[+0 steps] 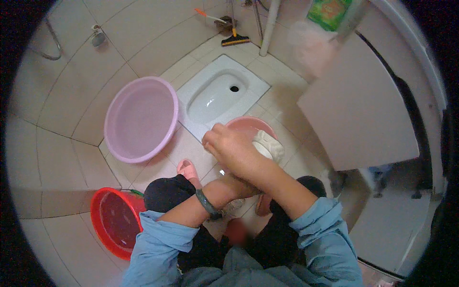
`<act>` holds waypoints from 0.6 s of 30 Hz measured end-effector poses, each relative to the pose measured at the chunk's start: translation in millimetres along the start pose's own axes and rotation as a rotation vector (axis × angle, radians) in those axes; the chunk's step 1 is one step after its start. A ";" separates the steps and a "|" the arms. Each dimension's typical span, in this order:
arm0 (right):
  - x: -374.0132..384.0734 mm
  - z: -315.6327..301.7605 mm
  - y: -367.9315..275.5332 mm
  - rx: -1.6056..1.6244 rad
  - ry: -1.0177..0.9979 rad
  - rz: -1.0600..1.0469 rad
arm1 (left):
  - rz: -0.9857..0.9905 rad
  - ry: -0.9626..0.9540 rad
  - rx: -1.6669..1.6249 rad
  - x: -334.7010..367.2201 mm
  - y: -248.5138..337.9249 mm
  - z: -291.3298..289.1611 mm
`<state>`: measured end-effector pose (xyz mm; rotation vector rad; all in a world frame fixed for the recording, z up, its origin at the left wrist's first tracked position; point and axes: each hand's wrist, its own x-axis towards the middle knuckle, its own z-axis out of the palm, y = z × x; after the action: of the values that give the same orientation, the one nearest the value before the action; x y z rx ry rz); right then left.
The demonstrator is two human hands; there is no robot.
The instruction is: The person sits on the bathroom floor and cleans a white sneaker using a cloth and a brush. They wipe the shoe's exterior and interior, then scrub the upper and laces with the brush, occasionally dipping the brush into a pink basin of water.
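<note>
My arms cross in front of me, blue sleeves rolled up. My right hand [229, 146] is uppermost, back of the hand showing and fingers curled down; what lies inside them, if anything, is hidden. Beneath my right forearm is my left hand [243, 187], against its underside, with its fingers out of sight. A dark bangle [206, 203] circles my left wrist. Just beyond my hands stands a pink basin [251, 122], partly covered by my right hand. On its right side rests an off-white, cloth-like item [269, 145] whose kind I cannot tell.
A large lilac tub [109, 122] leans by the left wall. Nearer, a red bucket [98, 225] holds liquid. A squat toilet [215, 103] is set in the tiled floor ahead. A squeegee [235, 40] stands at the back; a pale cabinet-like panel [363, 105] is at the right.
</note>
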<state>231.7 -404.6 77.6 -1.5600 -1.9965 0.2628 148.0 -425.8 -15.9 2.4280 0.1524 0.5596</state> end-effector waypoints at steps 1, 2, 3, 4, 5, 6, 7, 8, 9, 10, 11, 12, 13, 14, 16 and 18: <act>-2.1 1.0 3.9 0.024 -0.006 0.028 | 0.002 -0.042 0.004 6.5 0.1 -2.9; -4.0 -13.1 1.0 0.229 0.108 0.166 | -0.004 -0.078 0.016 13.9 1.0 -13.1; -6.6 -35.4 2.1 0.426 0.223 0.309 | -0.105 -0.269 0.125 23.8 4.8 -34.7; -10.5 -47.8 19.3 0.509 0.279 0.328 | -0.185 -0.474 0.255 32.6 8.8 -56.9; -9.0 -57.3 28.6 0.603 0.329 0.338 | -0.176 -0.274 0.312 22.2 -6.8 -44.5; -10.0 -58.2 28.3 0.563 0.267 0.326 | -0.164 -0.198 0.336 8.8 -21.4 -34.4; -14.6 -60.2 24.7 0.508 0.212 0.330 | -0.141 -0.122 0.349 3.6 -30.1 -28.9; -20.0 -61.4 20.6 0.453 0.158 0.337 | -0.117 -0.046 0.363 -0.7 -37.7 -23.2; -21.3 -48.5 17.3 0.297 0.110 0.289 | -0.120 -0.153 0.415 -7.6 -47.9 -16.8; -21.0 -38.5 12.9 0.064 0.093 0.194 | -0.120 -0.267 0.462 -12.9 -51.6 -9.3; -21.2 -28.8 9.7 -0.167 0.077 0.100 | -0.106 -0.135 0.352 -7.9 -38.3 -12.5; -22.8 -12.0 5.7 -0.178 -0.011 0.068 | -0.092 -0.004 0.239 -3.1 -22.8 -14.9; -23.2 2.0 2.0 -0.188 -0.095 0.031 | -0.079 0.129 0.131 1.9 -12.1 -17.0; -19.4 5.8 -4.2 -0.169 -0.193 0.007 | -0.096 0.101 0.115 3.5 -9.5 -17.7; -15.3 9.8 -11.0 -0.131 -0.394 -0.049 | -0.136 0.051 0.086 5.4 -7.5 -17.2; -13.5 -5.8 9.7 0.284 0.051 -0.011 | -0.181 0.009 0.059 5.7 -7.8 -15.4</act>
<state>244.7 -415.5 73.2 -1.3619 -1.8370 0.4745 146.7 -409.6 -7.7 2.4365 0.3930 0.4908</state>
